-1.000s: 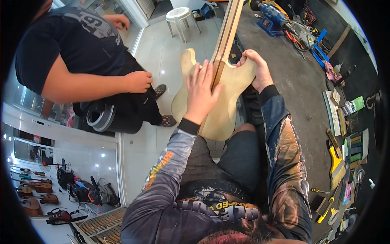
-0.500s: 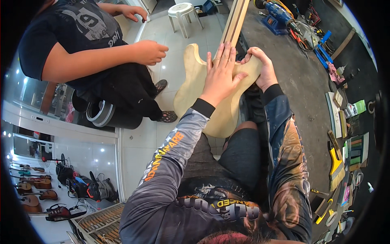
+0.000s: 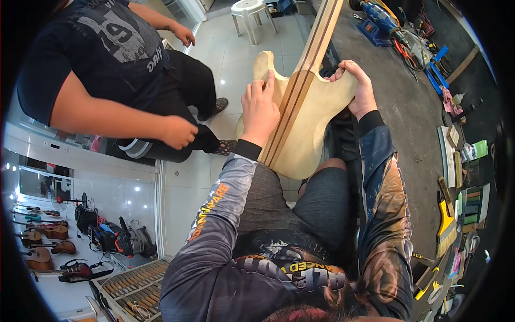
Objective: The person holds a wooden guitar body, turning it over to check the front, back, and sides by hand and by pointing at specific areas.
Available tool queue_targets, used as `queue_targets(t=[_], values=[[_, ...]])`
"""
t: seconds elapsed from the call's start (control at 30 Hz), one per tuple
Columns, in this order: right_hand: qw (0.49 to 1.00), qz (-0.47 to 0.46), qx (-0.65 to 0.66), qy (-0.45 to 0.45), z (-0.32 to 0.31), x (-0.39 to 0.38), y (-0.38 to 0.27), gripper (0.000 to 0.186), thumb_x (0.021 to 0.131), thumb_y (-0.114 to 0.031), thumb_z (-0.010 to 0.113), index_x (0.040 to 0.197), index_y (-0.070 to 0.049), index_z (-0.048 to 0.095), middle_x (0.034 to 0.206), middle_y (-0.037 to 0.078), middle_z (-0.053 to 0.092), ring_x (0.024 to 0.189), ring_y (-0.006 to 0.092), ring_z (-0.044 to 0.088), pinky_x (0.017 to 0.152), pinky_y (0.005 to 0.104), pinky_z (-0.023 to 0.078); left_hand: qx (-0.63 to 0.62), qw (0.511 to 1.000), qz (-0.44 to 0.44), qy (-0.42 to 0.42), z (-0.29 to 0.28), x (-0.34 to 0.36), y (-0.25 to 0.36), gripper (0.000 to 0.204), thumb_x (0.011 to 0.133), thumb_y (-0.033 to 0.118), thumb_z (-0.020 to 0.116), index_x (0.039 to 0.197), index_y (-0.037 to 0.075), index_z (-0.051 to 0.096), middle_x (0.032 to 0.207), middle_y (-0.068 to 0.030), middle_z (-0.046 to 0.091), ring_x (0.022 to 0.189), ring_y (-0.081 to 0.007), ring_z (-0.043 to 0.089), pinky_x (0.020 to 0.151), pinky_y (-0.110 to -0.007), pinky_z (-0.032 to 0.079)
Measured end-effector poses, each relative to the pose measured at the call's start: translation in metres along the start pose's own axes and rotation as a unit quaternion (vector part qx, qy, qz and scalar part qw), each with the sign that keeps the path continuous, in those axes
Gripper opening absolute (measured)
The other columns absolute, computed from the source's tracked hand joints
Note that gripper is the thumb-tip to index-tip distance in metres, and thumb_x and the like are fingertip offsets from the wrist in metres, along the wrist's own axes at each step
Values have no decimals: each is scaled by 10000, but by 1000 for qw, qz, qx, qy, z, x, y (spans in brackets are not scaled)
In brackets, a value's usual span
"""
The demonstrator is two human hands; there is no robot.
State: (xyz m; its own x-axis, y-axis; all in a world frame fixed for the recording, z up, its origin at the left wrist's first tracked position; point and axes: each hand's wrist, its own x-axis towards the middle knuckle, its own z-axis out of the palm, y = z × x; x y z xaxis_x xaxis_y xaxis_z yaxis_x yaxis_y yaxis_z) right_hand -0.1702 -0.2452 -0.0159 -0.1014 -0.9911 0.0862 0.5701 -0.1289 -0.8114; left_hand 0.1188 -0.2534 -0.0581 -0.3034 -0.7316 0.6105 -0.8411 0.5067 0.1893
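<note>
An unfinished electric guitar body (image 3: 303, 137) of pale bare wood rests against my thighs. Its long neck (image 3: 321, 40), striped with dark and light wood, runs up and away from me, and the stripes continue down the middle of the body. My right hand (image 3: 358, 88) grips the body's right horn, thumb on top and fingers curled at the cutaway. My left hand (image 3: 259, 111) lies over the left part of the body, index finger stretched toward the left horn and the other fingers bent. It holds nothing.
A dark workbench (image 3: 386, 139) runs along my right. On it are a blue power drill (image 3: 381, 16), a yellow-handled brush (image 3: 445, 222) and sanding blocks (image 3: 472, 206). Another person (image 3: 123, 80) stands at the left. A white stool (image 3: 249, 13) stands farther off; guitars (image 3: 51, 231) hang at left.
My left hand has slid left off the body's middle, its fingers now bent except the index, uncovering the striped centre. The guitar has shifted slightly right. The other person's near hand has dropped.
</note>
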Motion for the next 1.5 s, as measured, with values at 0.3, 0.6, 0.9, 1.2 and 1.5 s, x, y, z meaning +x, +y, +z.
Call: queue_targets(t=[0.3,0.6,0.9,1.2,1.5], values=[[1000,-2,3,-7,-5,5,3,251,988,-273,692,1081,-44,653,872,92,669,902,300,724,900,438,574,15,1000,18,2,-3,11,-3,765,812,24,626,1571,28,529,1160,-95,565,1101,-304,563,884,-469,478],[1000,0,6,-3,-6,5,3,259,981,-282,707,1076,-47,651,876,98,673,911,304,725,899,438,574,-3,1000,8,-15,-4,-5,3,760,826,9,618,1581,24,526,1244,-111,586,1156,-331,560,948,-490,472],[1000,1,9,-6,-5,5,3,249,982,-278,711,1076,-53,661,883,89,676,927,301,718,909,446,576,-5,1000,8,-28,-3,-25,12,775,813,9,643,1580,49,536,1262,-117,584,1168,-341,548,952,-510,460],[1000,3,12,-3,-6,6,5,253,984,-286,719,1072,-54,667,879,90,677,930,302,718,918,451,572,-29,999,32,-16,-2,-37,23,789,792,6,649,1573,68,553,1260,-120,580,1180,-338,539,992,-528,429],[1000,4,10,15,3,2,2,241,985,-284,723,1037,-56,668,819,88,645,842,277,661,999,487,559,-66,997,31,-32,-2,-40,43,797,783,-9,643,1568,115,574,1254,-111,576,1192,-329,529,1001,-522,388]])
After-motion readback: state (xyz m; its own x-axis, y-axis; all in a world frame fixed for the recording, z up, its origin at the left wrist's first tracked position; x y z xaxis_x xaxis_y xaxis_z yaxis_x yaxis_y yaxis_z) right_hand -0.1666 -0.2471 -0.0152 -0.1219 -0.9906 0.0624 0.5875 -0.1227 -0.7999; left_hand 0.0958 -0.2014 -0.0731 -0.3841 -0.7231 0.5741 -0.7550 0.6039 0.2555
